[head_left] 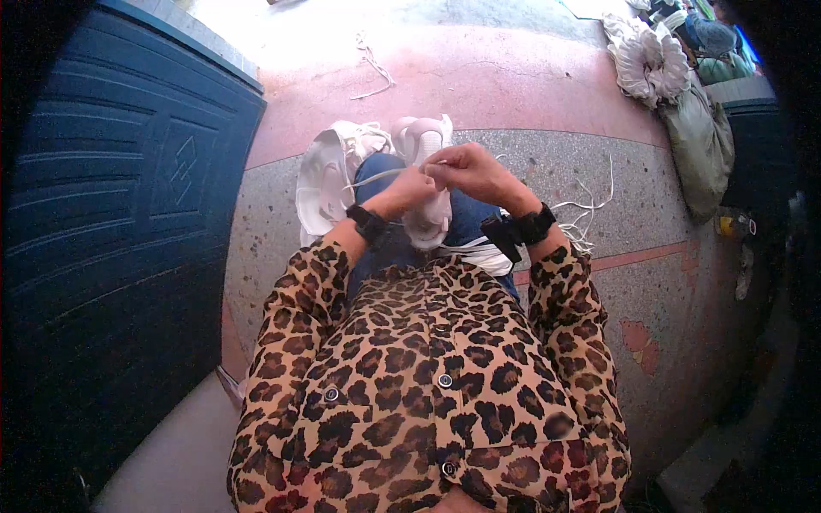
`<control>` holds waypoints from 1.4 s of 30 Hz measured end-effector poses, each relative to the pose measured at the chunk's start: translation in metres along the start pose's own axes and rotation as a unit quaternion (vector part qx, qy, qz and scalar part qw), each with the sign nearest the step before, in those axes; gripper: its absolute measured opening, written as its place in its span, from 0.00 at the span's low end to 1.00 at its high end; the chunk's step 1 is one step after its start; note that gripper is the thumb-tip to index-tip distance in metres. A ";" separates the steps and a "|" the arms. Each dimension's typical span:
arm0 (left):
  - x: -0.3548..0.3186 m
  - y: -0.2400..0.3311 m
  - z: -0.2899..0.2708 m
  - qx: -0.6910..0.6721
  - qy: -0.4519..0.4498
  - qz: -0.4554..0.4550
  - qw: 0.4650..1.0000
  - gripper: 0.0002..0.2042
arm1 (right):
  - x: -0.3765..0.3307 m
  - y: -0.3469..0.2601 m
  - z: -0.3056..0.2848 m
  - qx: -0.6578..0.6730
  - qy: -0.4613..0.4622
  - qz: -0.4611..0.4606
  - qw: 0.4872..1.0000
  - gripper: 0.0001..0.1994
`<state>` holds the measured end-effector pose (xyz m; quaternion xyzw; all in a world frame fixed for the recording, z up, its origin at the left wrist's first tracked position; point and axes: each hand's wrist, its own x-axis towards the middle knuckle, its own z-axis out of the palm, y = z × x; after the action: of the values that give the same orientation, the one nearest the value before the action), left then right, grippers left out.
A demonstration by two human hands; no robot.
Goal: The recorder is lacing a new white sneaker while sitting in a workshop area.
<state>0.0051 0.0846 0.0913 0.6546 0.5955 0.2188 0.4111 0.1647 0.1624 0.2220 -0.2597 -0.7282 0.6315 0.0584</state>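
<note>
A pale pink and white shoe lies lengthwise across my lap, over my blue jeans. My left hand is closed in a pinch above the middle of the shoe. From it a flat white shoelace runs out to the left. My right hand meets it from the right, thumb and fingers pinched together on the lace near the shoe's opening. The fingertips of both hands nearly touch, and they hide part of the shoe. Both wrists wear black straps.
Left of my lap sits a white bag or shoe pile. Loose white laces hang at my right, with another lace on the floor ahead. A dark blue door stands left. Full sacks stand at the right.
</note>
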 end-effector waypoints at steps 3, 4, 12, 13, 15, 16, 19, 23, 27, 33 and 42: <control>-0.004 0.011 0.009 0.014 0.120 0.075 0.990 0.12 | 0.001 0.004 0.004 -0.009 0.002 -0.010 1.000 0.14; -0.004 0.012 0.004 0.053 0.086 0.028 0.994 0.11 | 0.000 0.006 0.004 -0.005 0.001 -0.016 1.000 0.13; 0.000 0.017 -0.015 0.017 0.005 -0.132 0.991 0.13 | -0.017 0.024 -0.013 0.144 0.036 -0.042 0.988 0.14; 0.002 0.016 -0.008 0.059 0.003 -0.110 0.992 0.14 | -0.018 0.026 -0.013 0.138 0.055 -0.001 0.989 0.14; 0.005 0.017 0.007 0.198 0.079 -0.063 0.975 0.15 | -0.015 0.032 -0.012 0.167 0.067 -0.022 0.983 0.14; 0.006 0.017 0.009 0.160 0.088 -0.027 0.983 0.15 | -0.013 0.034 -0.012 0.166 0.071 0.014 0.983 0.14; 0.005 0.016 0.004 0.086 0.087 -0.047 0.991 0.16 | -0.006 0.041 -0.014 0.194 0.088 0.027 0.977 0.14; -0.008 0.019 -0.015 0.024 0.075 -0.116 0.990 0.16 | 0.002 0.045 -0.025 0.207 0.107 0.038 0.972 0.15; -0.007 0.029 -0.007 0.072 0.120 -0.121 0.983 0.16 | 0.013 0.038 -0.026 0.189 0.117 0.025 0.975 0.13; -0.010 0.015 0.000 0.007 0.100 -0.031 0.995 0.10 | 0.040 0.023 -0.007 0.065 0.051 -0.041 0.996 0.14; -0.013 0.003 0.005 -0.071 0.144 -0.085 0.983 0.10 | 0.041 0.007 -0.002 -0.027 0.010 -0.119 0.992 0.13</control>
<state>0.0081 0.0707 0.0935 0.5323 0.6848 0.3173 0.3834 0.1323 0.1836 0.2058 -0.1787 -0.7704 0.5973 0.1330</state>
